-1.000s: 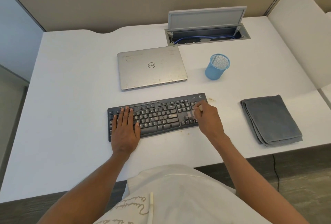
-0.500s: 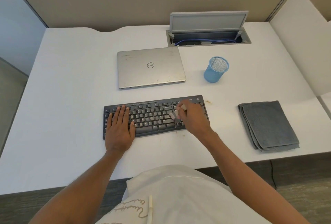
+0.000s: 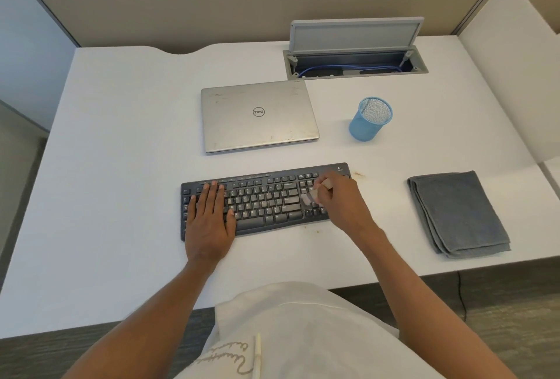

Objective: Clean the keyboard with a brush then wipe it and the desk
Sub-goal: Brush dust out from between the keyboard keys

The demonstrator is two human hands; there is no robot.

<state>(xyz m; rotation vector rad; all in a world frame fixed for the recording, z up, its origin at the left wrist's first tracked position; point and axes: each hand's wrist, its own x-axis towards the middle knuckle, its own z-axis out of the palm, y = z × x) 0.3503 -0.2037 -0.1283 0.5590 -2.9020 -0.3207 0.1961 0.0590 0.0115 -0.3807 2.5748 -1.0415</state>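
Keyboard (image 3: 266, 199) lies near the table's (image 3: 121, 166) front edge. The left hand (image 3: 209, 221) rests flat on its left end, and the right hand (image 3: 342, 202) grips a brush (image 3: 312, 195) over its right keys. A folded cloth (image 3: 457, 215) lies well to its right.

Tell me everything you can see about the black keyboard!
The keyboard is dark grey, plastic-looking and wide, with rows of keys bearing pale letters and a small logo at its far right corner. It lies flat on the white desk, in front of the closed laptop, slightly slanted. The left hand rests flat on its left end. The right hand holds a small pale brush at the keys near its right end. Brownish crumbs lie on the desk by its right corner.
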